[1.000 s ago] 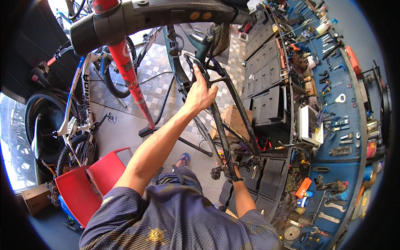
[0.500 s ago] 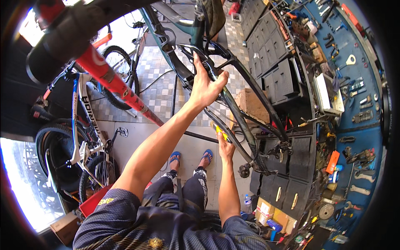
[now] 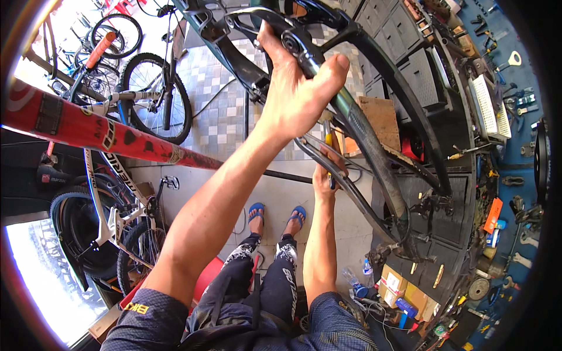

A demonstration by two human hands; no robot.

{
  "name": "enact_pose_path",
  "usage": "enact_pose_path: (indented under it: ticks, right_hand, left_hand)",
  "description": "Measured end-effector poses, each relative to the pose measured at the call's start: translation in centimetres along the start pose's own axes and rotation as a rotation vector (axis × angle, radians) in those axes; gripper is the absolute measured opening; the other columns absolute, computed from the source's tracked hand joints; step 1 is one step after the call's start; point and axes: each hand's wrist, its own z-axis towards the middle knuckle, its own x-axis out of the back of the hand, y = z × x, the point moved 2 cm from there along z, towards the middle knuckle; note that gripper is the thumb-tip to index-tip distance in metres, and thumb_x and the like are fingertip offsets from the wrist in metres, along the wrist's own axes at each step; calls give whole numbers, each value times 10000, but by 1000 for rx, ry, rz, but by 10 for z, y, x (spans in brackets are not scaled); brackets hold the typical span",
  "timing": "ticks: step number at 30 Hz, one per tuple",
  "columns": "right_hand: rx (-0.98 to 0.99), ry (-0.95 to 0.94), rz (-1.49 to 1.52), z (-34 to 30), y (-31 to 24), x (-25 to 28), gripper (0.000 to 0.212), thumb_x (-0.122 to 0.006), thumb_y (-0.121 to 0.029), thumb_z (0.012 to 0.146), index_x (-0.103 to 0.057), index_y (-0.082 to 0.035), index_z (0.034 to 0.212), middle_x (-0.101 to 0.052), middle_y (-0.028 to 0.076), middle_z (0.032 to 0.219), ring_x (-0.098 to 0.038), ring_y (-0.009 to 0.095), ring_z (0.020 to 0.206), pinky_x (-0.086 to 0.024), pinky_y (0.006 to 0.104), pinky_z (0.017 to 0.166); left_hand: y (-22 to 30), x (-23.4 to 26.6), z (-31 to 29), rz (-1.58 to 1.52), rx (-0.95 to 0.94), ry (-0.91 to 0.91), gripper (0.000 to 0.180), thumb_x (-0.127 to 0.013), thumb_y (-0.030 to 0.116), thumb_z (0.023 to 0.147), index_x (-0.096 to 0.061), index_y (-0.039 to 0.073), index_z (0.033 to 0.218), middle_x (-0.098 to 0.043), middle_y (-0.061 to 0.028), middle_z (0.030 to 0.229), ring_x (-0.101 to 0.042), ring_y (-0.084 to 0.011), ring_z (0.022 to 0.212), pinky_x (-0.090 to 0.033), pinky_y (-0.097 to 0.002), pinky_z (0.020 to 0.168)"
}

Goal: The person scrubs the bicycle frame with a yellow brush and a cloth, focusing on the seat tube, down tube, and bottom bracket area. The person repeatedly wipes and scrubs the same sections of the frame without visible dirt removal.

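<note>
Under the left hand [image 3: 298, 93] — dark bike frame [image 3: 374, 146], fingers wrapped around it.

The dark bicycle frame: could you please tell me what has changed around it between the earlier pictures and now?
The head camera tilted down and closer, so the sandalled feet came into view. The right hand moved from the crank up to the lower tube, holding a yellow-handled tool. The left hand kept its grip high on the dark bicycle frame; the red frame tube stayed alongside.

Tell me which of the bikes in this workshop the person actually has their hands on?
The dark frame overhead: the left hand grips its tube and the right hand touches it lower down. The red frame and the white bike stand untouched.
</note>
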Motion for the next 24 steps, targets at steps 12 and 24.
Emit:
enact_pose_path:
  ticks: [12,24]
  right_hand:
    - [56,-101,-324,-11,24,19,163,-650,-58,1046,-690,52,1159,-736,256,1270,-726,407,1182,-584,474,1001]
    - [-92,54,86,3,13,26,229,-649,-141,1059,-707,60,1153,-766,215,1197,-719,347,1178,-552,460,1059]
  left_hand:
    - [-1,-5,-4,-14,-70,34,692,-670,336,1012,-223,41,1451,-560,9,934,-522,-101,872,-443,-291,896]
    - [2,-3,-6,-122,-16,-19,683,-682,278,1008,-202,64,1445,-561,17,937,-507,-76,835,-449,-262,815]
